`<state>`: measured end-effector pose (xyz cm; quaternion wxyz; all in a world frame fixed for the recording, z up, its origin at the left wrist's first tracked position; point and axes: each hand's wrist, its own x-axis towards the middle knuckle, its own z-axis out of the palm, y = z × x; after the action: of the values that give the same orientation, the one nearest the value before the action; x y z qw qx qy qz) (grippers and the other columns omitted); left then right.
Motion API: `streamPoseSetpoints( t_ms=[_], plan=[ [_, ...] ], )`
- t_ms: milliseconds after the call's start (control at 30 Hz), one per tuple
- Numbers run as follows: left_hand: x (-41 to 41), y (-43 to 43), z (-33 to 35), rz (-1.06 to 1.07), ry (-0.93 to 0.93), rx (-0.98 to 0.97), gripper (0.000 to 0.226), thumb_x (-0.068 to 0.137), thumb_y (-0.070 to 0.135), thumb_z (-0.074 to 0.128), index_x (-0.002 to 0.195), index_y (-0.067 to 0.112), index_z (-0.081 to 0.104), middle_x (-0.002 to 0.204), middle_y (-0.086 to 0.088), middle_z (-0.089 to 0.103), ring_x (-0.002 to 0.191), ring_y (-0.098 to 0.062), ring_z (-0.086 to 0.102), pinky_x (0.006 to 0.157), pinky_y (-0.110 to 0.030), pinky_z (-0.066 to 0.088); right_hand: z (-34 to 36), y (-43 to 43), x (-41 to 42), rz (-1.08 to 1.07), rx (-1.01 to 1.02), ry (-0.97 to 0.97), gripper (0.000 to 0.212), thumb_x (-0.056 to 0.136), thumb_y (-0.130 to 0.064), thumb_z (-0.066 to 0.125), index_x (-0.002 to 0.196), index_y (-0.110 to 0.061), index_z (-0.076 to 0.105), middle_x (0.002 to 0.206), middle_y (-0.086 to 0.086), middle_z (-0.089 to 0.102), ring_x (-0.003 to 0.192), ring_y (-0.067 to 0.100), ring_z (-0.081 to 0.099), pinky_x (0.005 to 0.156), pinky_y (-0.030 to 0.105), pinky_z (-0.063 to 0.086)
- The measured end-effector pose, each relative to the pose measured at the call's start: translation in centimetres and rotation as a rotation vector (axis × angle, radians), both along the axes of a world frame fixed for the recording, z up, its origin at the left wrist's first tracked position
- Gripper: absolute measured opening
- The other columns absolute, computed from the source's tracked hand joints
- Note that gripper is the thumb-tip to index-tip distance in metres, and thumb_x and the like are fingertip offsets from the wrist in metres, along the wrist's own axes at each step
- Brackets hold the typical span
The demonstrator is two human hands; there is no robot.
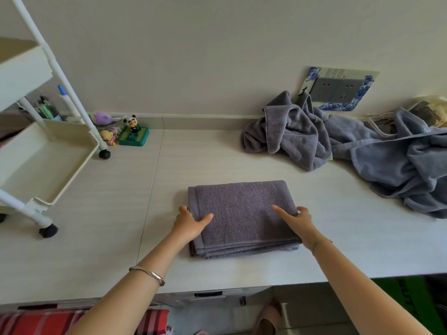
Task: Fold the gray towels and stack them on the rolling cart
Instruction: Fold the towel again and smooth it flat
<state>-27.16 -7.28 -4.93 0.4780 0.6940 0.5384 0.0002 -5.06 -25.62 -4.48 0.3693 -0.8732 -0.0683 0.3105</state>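
While the folded gray towel [242,213] lies flat on the tabletop [96,238] directly before you, your left hand [191,226] grips its left edge with the thumb laid on top. Your right hand [300,223] pinches its right edge in the same way. The unfolded gray towels [362,146] lie heaped at the rear right. The rolling cart [70,129] stands at the left, well apart from the folded towel.
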Motion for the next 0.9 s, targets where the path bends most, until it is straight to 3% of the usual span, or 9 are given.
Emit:
streamPoseSetpoints(
  t_ms=[100, 167, 267, 367, 433, 533, 633, 767, 900],
  plan=[
    [0.0, -0.2, -0.1, -0.042, 0.022, 0.047, 0.084, 0.079, 0.058, 0.063, 0.133, 0.003, 0.029, 0.133, -0.015, 0.045, 0.121, -0.032, 0.047, 0.101, -0.042, 0.041, -0.9, 0.1, -1.7, 0.063, -0.118, -0.211, 0.089, 0.076, -0.059, 0.066, 0.137, -0.003, 0.034, 0.133, 0.016, 0.039, 0.127, 0.034, 0.035, 0.108, 0.043, 0.029],
    [-0.4, -0.3, -0.4, -0.013, 0.027, 0.114, 0.072, 0.082, 0.056, 0.061, 0.127, 0.005, 0.039, 0.124, -0.017, 0.05, 0.114, -0.034, 0.052, 0.095, -0.041, 0.044, -0.8, -0.3, -2.2, 0.037, -0.067, -0.282, 0.079, 0.079, -0.055, 0.066, 0.131, -0.002, 0.04, 0.127, 0.016, 0.044, 0.122, 0.033, 0.04, 0.105, 0.045, 0.034],
    [-1.3, -0.3, -0.4, 0.007, 0.005, 0.201, 0.044, 0.087, 0.048, 0.059, 0.102, 0.006, 0.056, 0.1, -0.014, 0.058, 0.093, -0.031, 0.058, 0.08, -0.036, 0.046, -0.7, -1.2, -1.5, 0.06, -0.062, -0.348, 0.057, 0.08, -0.049, 0.068, 0.113, -0.004, 0.053, 0.107, 0.011, 0.055, 0.103, 0.03, 0.052, 0.089, 0.043, 0.045],
    [-2.1, -0.3, -0.5, -0.065, -0.027, 0.145, 0.033, 0.092, 0.042, 0.055, 0.081, 0.011, 0.052, 0.074, -0.002, 0.054, 0.07, -0.021, 0.051, 0.063, -0.031, 0.037, 0.7, -1.5, -0.8, 0.108, 0.036, -0.209, 0.036, 0.083, -0.036, 0.07, 0.093, -0.004, 0.057, 0.081, 0.005, 0.059, 0.081, 0.025, 0.057, 0.063, 0.03, 0.046],
    [-2.3, -0.3, -0.5, -0.08, -0.031, 0.12, 0.033, 0.093, 0.042, 0.053, 0.073, 0.016, 0.047, 0.065, 0.002, 0.049, 0.064, -0.019, 0.049, 0.058, -0.031, 0.036, 1.3, -1.5, -0.4, 0.138, 0.083, -0.065, 0.033, 0.083, -0.031, 0.071, 0.097, -0.003, 0.06, 0.086, 0.007, 0.065, 0.084, 0.024, 0.062, 0.067, 0.028, 0.049],
    [-2.5, -0.7, 0.1, -0.068, -0.06, 0.037, 0.032, 0.094, 0.042, 0.05, 0.084, 0.012, 0.052, 0.071, -0.003, 0.052, 0.061, -0.022, 0.053, 0.055, -0.028, 0.045, 2.6, -1.4, -0.1, 0.063, 0.243, 0.319, 0.032, 0.087, -0.02, 0.067, 0.108, 0.004, 0.06, 0.097, 0.016, 0.07, 0.087, 0.026, 0.067, 0.072, 0.03, 0.056],
    [-2.6, -1.2, 1.1, -0.013, -0.143, -0.144, 0.034, 0.095, 0.038, 0.051, 0.099, 0.005, 0.058, 0.089, -0.011, 0.062, 0.062, -0.017, 0.059, 0.044, -0.017, 0.048, 3.9, -1.1, 0.1, -0.03, 0.502, 0.653, 0.02, 0.095, -0.011, 0.051, 0.098, 0.006, 0.062, 0.079, 0.013, 0.072, 0.068, 0.016, 0.07, 0.056, 0.022, 0.056],
    [-2.5, -1.6, 1.5, 0.062, -0.225, -0.396, 0.039, 0.091, 0.039, 0.059, 0.102, 0.002, 0.064, 0.089, -0.011, 0.063, 0.069, -0.019, 0.061, 0.053, -0.022, 0.053, 3.9, -0.8, 0.0, -0.064, 0.522, 0.689, 0.02, 0.096, -0.009, 0.048, 0.093, 0.005, 0.062, 0.073, 0.011, 0.071, 0.063, 0.015, 0.069, 0.054, 0.021, 0.056],
    [-1.6, -1.7, 2.6, 0.149, -0.497, -0.476, 0.017, 0.095, 0.028, 0.053, 0.104, 0.016, 0.062, 0.093, 0.0, 0.069, 0.077, -0.012, 0.064, 0.061, -0.023, 0.051, 2.9, -1.5, 0.6, -0.043, 0.415, 0.578, 0.031, 0.091, -0.011, 0.059, 0.112, 0.011, 0.058, 0.099, 0.021, 0.069, 0.086, 0.026, 0.068, 0.064, 0.027, 0.057]
  ],
)
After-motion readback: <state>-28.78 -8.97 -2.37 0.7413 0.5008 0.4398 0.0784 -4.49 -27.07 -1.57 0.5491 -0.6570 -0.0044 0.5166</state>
